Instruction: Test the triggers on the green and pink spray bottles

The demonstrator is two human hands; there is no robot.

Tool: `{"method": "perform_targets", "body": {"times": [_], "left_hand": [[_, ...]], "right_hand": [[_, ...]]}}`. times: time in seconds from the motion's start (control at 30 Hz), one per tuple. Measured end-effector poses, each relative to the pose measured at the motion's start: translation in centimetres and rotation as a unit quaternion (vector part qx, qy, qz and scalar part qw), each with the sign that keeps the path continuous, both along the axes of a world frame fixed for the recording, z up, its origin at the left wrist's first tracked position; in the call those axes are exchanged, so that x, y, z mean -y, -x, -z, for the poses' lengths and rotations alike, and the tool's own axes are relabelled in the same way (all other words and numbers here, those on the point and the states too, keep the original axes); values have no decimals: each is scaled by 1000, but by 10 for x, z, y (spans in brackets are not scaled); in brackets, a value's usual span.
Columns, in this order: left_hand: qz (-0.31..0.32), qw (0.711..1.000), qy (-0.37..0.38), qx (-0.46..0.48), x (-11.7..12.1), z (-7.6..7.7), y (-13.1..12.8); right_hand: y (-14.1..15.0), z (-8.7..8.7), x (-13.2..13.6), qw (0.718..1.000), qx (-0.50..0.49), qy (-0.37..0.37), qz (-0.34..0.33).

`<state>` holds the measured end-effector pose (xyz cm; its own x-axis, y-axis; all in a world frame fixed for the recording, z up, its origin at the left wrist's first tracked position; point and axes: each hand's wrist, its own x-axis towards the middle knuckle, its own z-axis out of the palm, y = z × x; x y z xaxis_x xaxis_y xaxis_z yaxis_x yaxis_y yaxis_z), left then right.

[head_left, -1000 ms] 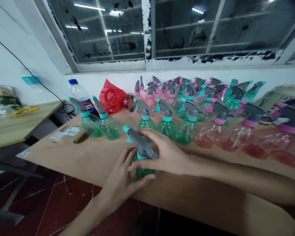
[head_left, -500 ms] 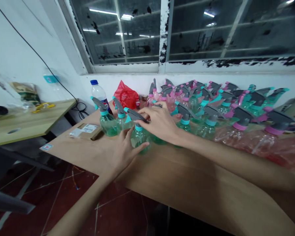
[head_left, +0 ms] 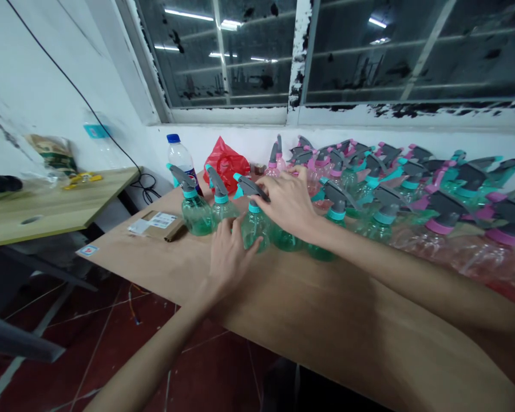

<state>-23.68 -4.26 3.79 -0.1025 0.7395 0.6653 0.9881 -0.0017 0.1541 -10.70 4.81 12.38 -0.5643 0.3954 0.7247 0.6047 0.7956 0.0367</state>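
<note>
Brown tabletop (head_left: 309, 320) lies nearest you, beneath your forearms. Farther in, your left hand (head_left: 230, 252) is cupped round the left side of a green spray bottle (head_left: 253, 228), its thumb across the near face. Your right hand (head_left: 292, 200) comes in from the right at the top, thumb and forefinger closed on the back end of that bottle's grey head (head_left: 249, 186); whether the other fingers, stretched out beyond, touch anything, you cannot tell. That bottle is upright, with two green bottles (head_left: 196, 214) to its left and other green bottles (head_left: 377, 229) to its right, and seems to rest on the board, though your hand hides part of its base. Judging by this, you are at the placing and steadying step. Your next move calls for care: square it with its neighbours, then loosen both hands evenly, keeping your right wrist off the nearby spray heads. Left of the group lies a flat package (head_left: 158, 224); pink bottles (head_left: 427, 241) stand well to the right. Farther off are a soda bottle (head_left: 180, 154) and a red bag (head_left: 226, 163), with the window (head_left: 257, 68) behind.
</note>
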Motion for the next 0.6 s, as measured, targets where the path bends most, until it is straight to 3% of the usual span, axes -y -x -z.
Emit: {"method": "perform_targets", "body": {"times": [0.23, 0.43, 0.6], "left_hand": [[-28, 999, 14, -27, -8, -3, 1], [-41, 998, 17, -34, -12, -6, 1], [-45, 998, 15, -41, -17, -7, 2]], "right_hand": [[-10, -10, -8, 999, 26, -12, 29], [-32, -33, -20, 992, 69, -19, 107], [-34, -32, -24, 973, 154, -5, 172]]}}
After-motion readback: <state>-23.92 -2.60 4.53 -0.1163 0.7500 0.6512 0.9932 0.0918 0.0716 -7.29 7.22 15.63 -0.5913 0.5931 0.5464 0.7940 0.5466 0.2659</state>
